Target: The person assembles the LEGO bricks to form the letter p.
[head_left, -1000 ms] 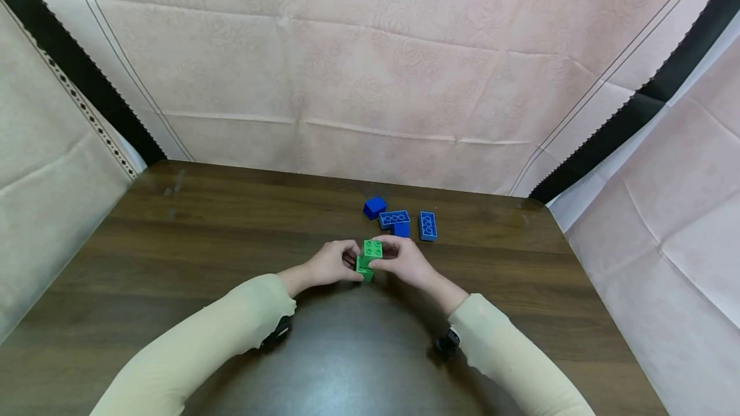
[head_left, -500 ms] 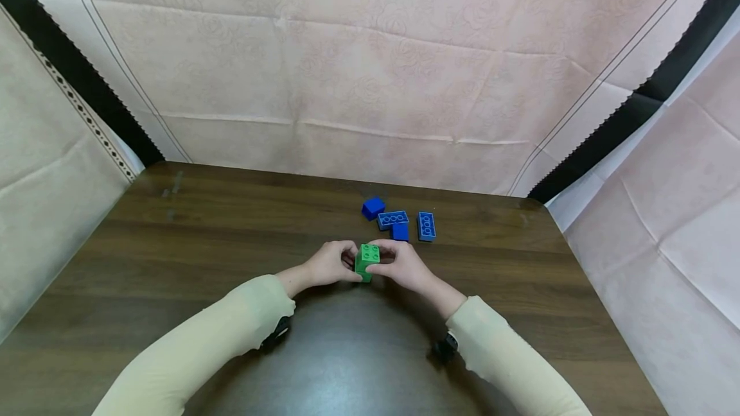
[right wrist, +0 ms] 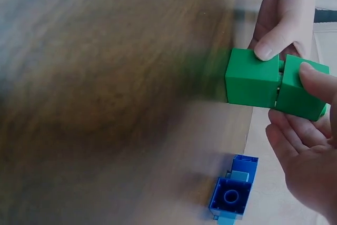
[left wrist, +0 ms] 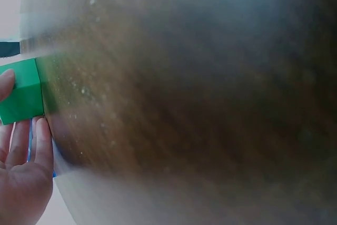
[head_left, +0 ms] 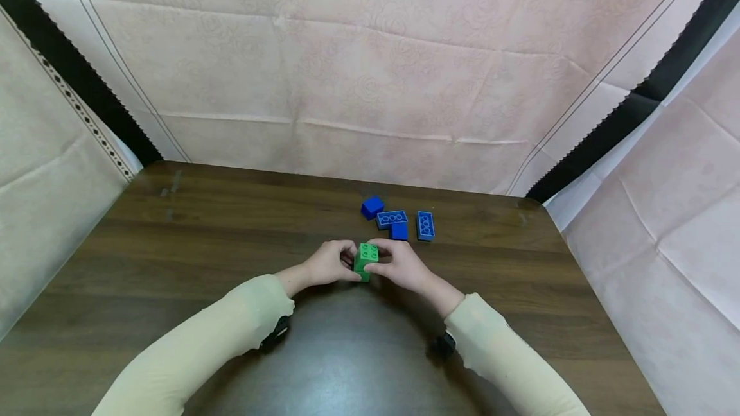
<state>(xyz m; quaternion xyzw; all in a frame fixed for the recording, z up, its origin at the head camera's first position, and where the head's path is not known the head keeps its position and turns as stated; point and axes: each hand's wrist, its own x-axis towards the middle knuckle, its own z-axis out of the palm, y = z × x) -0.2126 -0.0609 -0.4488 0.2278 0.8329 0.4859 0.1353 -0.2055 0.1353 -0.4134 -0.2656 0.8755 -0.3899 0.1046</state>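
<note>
Two green toy building bricks stand one above the other between the hands. My left hand point(head_left: 329, 263) holds the lower green brick point(right wrist: 253, 80), its thumb pressed on the side. The upper green brick point(head_left: 367, 253), with studs on top, is pinched between thumb and fingers of my right hand point(head_left: 405, 268). In the right wrist view a narrow gap with studs shows between the bricks, and the upper one sits slightly tilted. The left wrist view catches only the lower green brick point(left wrist: 23, 96) at its left edge; much of it is blurred tabletop.
Several blue bricks lie beyond the hands: one tipped blue brick point(head_left: 372, 207), a studded blue brick point(head_left: 392, 219), a blue brick point(head_left: 399, 231) in front, and a separate blue brick point(head_left: 425, 226) to the right. Pale cloth point(head_left: 347, 82) hangs behind the brown wooden table point(head_left: 231, 223).
My right hand has brought the upper green brick left and down, from an offset position to nearly in line over the lower one. The left hand and blue bricks hold their places.
</note>
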